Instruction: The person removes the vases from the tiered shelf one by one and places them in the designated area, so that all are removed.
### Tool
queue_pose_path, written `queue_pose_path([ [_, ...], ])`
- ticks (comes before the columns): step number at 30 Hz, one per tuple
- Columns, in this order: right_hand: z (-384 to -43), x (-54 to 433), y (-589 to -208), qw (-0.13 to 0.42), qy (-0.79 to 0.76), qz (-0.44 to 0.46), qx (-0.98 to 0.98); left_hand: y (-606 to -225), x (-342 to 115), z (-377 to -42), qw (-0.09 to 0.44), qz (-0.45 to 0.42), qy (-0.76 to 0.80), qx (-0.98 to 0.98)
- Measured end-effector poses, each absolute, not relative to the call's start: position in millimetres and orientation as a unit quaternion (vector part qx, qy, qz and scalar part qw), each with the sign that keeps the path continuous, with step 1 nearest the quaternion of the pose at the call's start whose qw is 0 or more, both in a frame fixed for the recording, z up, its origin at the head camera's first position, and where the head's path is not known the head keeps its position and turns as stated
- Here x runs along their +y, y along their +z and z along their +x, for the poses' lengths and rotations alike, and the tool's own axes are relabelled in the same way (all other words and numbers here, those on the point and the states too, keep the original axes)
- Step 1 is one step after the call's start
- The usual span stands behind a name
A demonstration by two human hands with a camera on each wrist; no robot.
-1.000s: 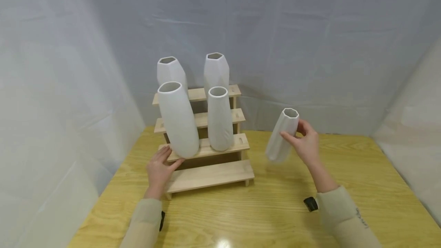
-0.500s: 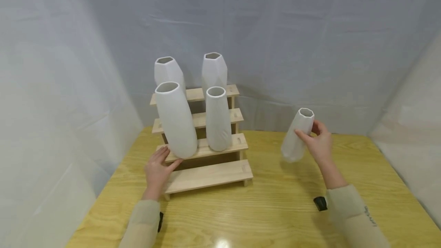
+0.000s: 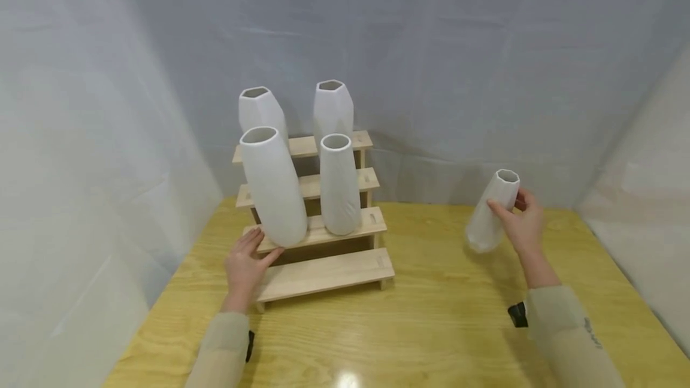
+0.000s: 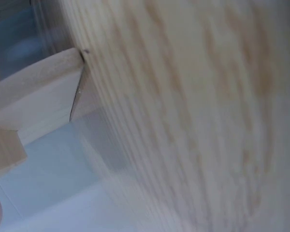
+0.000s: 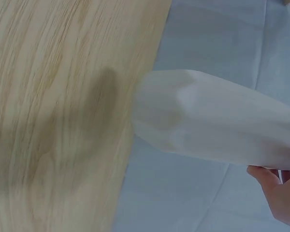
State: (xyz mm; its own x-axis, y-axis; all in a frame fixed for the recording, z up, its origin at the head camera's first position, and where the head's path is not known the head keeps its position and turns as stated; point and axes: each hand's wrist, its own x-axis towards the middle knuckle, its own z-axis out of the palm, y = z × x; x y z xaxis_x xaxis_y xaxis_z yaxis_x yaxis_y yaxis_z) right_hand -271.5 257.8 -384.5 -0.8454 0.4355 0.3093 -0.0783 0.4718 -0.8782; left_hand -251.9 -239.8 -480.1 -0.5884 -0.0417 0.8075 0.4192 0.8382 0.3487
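My right hand (image 3: 524,223) holds a small white faceted vase (image 3: 492,214), with the thumb on its near side and fingers round the back. The vase tilts, its mouth up and its base over the table; the right wrist view shows its lower body (image 5: 183,116) above a shadow on the wood. My left hand (image 3: 247,263) grips the left end of a stepped wooden stand (image 3: 329,274) at the second step up, thumb along the front edge. A tall white vase (image 3: 275,190) stands beside the left fingers, with a slimmer white vase (image 3: 339,190) to its right.
Two faceted white vases, one at the left (image 3: 262,114) and one at the right (image 3: 333,112), stand farther back on the stand, partly hidden by the front ones. The wooden table (image 3: 431,316) ends at a grey-white cloth backdrop (image 3: 458,88).
My right hand has carried the small faceted vase to the right, farther from the stand. The left hand stays at the stand's left end, and the other vases keep their places.
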Motion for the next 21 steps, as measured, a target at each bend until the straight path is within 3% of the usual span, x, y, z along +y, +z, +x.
queue_pose_path([
  [21, -284.5, 332.5, -401.0, 0.24, 0.479, -0.228, -0.813, -477.4, -239.5, -251.3, 0.451, -0.117, -0.251, -0.849],
])
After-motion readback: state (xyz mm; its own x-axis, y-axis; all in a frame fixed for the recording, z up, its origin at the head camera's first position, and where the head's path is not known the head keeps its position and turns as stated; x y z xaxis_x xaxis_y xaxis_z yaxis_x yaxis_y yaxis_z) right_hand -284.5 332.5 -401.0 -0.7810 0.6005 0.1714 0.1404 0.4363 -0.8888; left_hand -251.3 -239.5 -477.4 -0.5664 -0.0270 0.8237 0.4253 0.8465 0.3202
